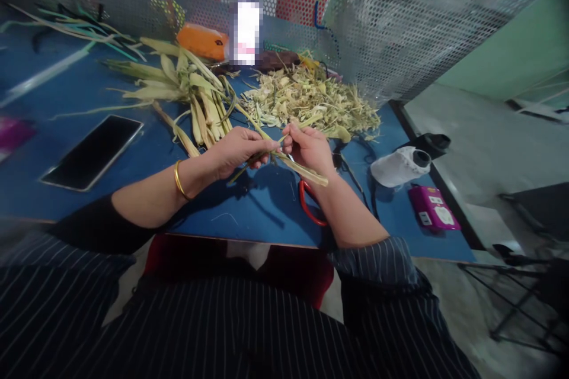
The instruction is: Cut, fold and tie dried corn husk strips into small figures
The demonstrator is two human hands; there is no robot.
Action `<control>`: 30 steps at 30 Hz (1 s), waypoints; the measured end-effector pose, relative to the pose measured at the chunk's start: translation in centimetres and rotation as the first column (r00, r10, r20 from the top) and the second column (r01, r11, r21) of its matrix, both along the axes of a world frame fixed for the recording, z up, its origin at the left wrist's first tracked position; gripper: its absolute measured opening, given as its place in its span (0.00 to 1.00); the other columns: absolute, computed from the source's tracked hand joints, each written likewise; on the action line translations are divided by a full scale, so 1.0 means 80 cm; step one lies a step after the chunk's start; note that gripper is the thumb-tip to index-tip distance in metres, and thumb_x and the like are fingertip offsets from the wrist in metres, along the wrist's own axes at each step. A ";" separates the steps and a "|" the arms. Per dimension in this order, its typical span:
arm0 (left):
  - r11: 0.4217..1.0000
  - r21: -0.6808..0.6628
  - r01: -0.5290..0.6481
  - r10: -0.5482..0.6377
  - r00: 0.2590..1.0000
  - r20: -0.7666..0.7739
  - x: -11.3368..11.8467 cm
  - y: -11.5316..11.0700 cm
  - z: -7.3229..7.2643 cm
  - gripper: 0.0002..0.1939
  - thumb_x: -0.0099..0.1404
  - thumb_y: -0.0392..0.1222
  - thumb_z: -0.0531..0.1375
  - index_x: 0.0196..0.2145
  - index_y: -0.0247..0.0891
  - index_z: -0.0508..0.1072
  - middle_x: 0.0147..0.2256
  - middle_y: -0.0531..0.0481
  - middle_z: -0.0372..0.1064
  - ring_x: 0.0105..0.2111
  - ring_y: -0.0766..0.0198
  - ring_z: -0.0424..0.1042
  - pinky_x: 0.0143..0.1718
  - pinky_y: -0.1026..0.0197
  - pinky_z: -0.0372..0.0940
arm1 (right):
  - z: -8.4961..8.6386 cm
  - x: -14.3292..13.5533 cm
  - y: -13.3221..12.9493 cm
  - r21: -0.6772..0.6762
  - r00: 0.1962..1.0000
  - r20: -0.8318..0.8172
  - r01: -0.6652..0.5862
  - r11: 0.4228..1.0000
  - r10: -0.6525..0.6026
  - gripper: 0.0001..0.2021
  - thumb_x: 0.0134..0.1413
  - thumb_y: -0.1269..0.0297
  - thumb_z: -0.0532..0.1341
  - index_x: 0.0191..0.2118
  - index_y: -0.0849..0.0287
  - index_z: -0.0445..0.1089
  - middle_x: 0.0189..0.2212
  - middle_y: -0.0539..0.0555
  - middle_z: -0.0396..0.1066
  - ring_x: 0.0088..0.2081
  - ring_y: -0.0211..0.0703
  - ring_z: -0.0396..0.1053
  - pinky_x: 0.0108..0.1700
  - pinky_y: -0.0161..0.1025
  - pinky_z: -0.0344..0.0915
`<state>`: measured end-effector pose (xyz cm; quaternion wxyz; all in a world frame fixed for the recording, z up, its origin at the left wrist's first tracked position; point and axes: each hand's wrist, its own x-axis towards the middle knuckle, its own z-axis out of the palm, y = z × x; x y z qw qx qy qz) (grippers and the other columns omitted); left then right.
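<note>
Striped cloth (pixel 222 325), the person's shirt, filled the bottom of the view, up against the near edge of a blue counter (pixel 249 219). Both forearms reached in over it and met near the middle, where the work could be seen from above.

The left hand (pixel 249 147) had its grip together, thumb and fingers clamped on a pale husk (pixel 306 170), whose wide end stuck out to the right across the right wrist. The right hand (pixel 309 145) was pinched on a thin strand at the same crossing, its thumb against the forefinger. Holding so close together probably let each hand steady what the other pulled on.

Just beyond the hands lay a bundle (pixel 207 112) of longer husks, to the left, likely set there for easy reach. To the right of it spread a heap (pixel 311 100) of short, dry pieces, apparently gathered into one place.

A red loop (pixel 306 207), perhaps a scissor handle, showed beside the right forearm, which partly hid it; that nearness would suit quick use. Further right stood a white cone (pixel 398 166) and a purple pack (pixel 433 207). A dark phone (pixel 93 153) lay flat, left of the left arm, out of its way.
</note>
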<state>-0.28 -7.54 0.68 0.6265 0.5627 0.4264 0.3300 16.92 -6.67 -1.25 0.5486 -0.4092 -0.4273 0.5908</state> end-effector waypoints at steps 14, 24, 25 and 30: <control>0.992 0.034 -0.125 0.109 0.946 0.304 -0.004 0.010 -0.003 0.12 0.52 0.43 0.69 0.32 0.33 0.79 0.32 0.46 0.77 0.35 0.64 0.73 0.39 0.61 0.66 | 0.003 -0.028 -0.041 0.150 0.898 0.438 -0.041 0.988 -0.029 0.14 0.51 0.53 0.63 0.26 0.59 0.72 0.28 0.50 0.73 0.33 0.38 0.68 0.42 0.37 0.64; 0.985 0.130 -0.116 0.059 0.923 0.380 0.003 0.001 -0.005 0.08 0.55 0.40 0.67 0.25 0.33 0.74 0.27 0.50 0.72 0.25 0.70 0.67 0.28 0.64 0.62 | -0.007 -0.032 -0.041 0.348 0.828 0.554 -0.135 0.928 -0.087 0.16 0.63 0.54 0.52 0.25 0.55 0.62 0.28 0.50 0.68 0.33 0.40 0.65 0.41 0.38 0.61; 0.984 0.116 -0.137 0.082 0.918 0.388 0.005 0.000 -0.006 0.08 0.55 0.40 0.67 0.25 0.33 0.74 0.27 0.50 0.72 0.26 0.69 0.68 0.28 0.64 0.63 | -0.007 -0.032 -0.043 0.365 0.798 0.592 -0.135 0.921 -0.118 0.17 0.63 0.54 0.51 0.25 0.55 0.61 0.27 0.50 0.67 0.32 0.40 0.64 0.40 0.38 0.60; 0.967 -0.046 -0.250 0.242 0.854 0.460 0.013 -0.006 -0.002 0.08 0.51 0.38 0.69 0.30 0.32 0.77 0.28 0.49 0.73 0.28 0.67 0.71 0.27 0.65 0.64 | -0.005 -0.036 -0.055 0.424 0.704 0.675 -0.124 0.897 -0.221 0.17 0.65 0.58 0.49 0.24 0.55 0.59 0.25 0.50 0.65 0.30 0.40 0.62 0.37 0.39 0.57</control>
